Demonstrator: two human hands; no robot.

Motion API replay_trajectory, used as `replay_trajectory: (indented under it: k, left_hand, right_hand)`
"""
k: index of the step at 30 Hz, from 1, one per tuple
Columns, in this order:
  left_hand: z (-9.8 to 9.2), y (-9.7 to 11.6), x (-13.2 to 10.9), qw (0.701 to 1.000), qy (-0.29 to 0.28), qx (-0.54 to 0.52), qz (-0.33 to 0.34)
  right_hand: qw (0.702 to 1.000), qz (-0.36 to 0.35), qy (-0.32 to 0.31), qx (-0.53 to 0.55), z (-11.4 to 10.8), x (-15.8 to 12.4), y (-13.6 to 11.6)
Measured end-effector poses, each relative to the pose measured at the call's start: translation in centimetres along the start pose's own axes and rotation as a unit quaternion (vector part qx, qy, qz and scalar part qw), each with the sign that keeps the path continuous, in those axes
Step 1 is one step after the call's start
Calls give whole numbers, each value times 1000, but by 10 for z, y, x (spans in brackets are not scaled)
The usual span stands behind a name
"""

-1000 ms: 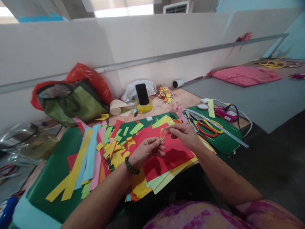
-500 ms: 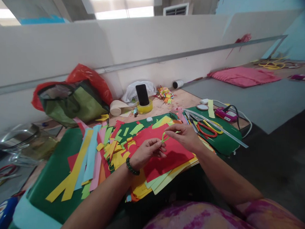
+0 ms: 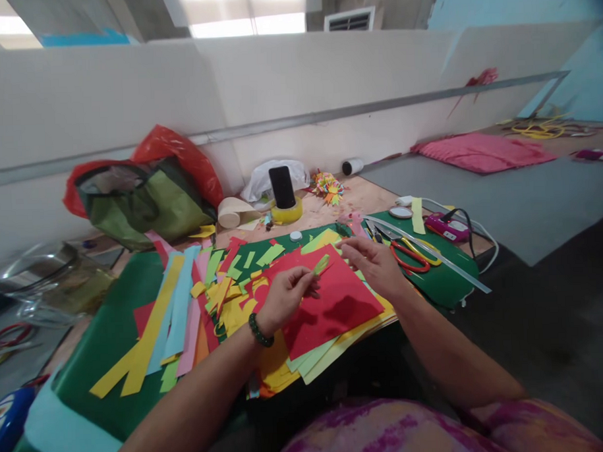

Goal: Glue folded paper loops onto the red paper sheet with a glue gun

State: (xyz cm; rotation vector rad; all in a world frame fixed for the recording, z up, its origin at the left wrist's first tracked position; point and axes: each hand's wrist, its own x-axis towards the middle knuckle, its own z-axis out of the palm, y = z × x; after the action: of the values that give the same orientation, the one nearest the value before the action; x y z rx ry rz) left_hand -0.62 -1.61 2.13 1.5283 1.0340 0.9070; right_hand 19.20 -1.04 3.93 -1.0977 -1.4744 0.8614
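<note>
My left hand (image 3: 290,293), with a dark beaded bracelet at the wrist, pinches a small looped strip of light green paper (image 3: 321,265) between thumb and forefinger. My right hand (image 3: 369,258) hovers just to the right of it, apart from the strip. Its thumb and fingers are drawn together, and whatever lies between them is too small to make out. Under both hands rests a sheet of red paper (image 3: 334,310) on top of yellow and pale green sheets (image 3: 326,360). Small yellow paper cuttings (image 3: 230,314) lie beside my left hand.
Long paper strips (image 3: 151,330) spread over the green surface (image 3: 96,365) on the left. Scissors (image 3: 410,256) and a clear ruler (image 3: 461,273) lie at right, near a purple power socket (image 3: 447,227). A phone (image 3: 281,187) leans behind a yellow tape roll (image 3: 287,213).
My right hand has let go of the green paper strip and moved slightly right, away from it. The strip stays in my left hand, which has shifted a little left.
</note>
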Motion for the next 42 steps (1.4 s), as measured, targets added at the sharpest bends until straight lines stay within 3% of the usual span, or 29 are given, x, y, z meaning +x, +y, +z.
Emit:
replay_trajectory:
  k: [1,3,5,7,9,10,12,25,30,35,42]
  left_hand:
    - [-1,0,-1,994,42,87,60]
    - [-3,-3,-4,941,100,270,180]
    - [-5,-7,-6,848,120,427,290]
    - [-7,-11,-7,735,134,544,381]
    - [-8,-11,-8,642,151,610,439]
    - [-8,-10,-8,612,158,628,454]
    - [-8,-7,-9,582,161,646,468]
    - [3,-3,-15,564,115,681,453]
    - [4,-1,-15,560,121,685,450]
    - [2,-2,-16,553,108,704,432]
    - [7,-2,-17,554,85,702,438]
  right_hand:
    - [1000,18,3,13,-1,0,0]
    - [997,59,-13,40,-1,0,0]
    - [993,94,-36,65,0,-1,1]
    - [987,124,-56,85,0,-1,1]
    - [980,152,-78,102,0,-3,2]
    - [977,162,-87,109,0,-3,2]
    - [973,173,-95,121,-1,-5,2]
    - [986,137,-60,79,6,-8,7]
    - [990,121,-60,48,-4,-6,9]
    - [990,91,-104,-15,-13,-2,8]
    - [987,37,-116,-102,-3,-3,9]
